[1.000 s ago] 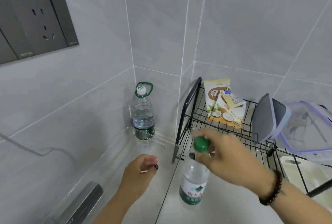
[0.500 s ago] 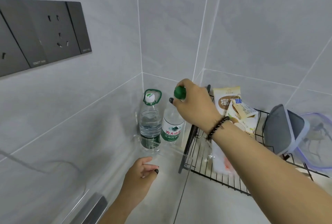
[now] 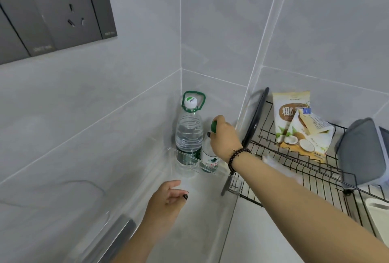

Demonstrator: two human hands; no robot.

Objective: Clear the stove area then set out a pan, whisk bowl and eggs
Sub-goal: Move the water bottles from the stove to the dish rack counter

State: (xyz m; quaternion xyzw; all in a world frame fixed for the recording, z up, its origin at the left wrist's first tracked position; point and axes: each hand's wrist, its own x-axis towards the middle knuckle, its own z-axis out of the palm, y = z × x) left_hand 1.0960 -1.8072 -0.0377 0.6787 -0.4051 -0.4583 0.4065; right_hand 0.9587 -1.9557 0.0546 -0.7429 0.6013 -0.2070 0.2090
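My right hand (image 3: 224,138) grips the green cap of a small water bottle (image 3: 208,158), which stands in the tiled corner behind a clear acrylic barrier (image 3: 202,162). Touching its left side stands a taller water bottle (image 3: 188,134) with a white cap and green carry loop. My left hand (image 3: 166,201) hovers lower, in front of the barrier, fingers loosely curled and holding nothing. No pan, bowl or eggs are in view.
A black wire rack (image 3: 299,170) on the right holds a clipped coconut snack bag (image 3: 301,123), a grey-lidded container (image 3: 362,153) and a white board (image 3: 376,210). Dark wall sockets (image 3: 56,10) sit upper left. A metal strip (image 3: 117,235) lies at the lower left.
My right hand carried the small bottle from the counter up and left, then lowered it into the corner beside the tall bottle. My left hand barely moved.
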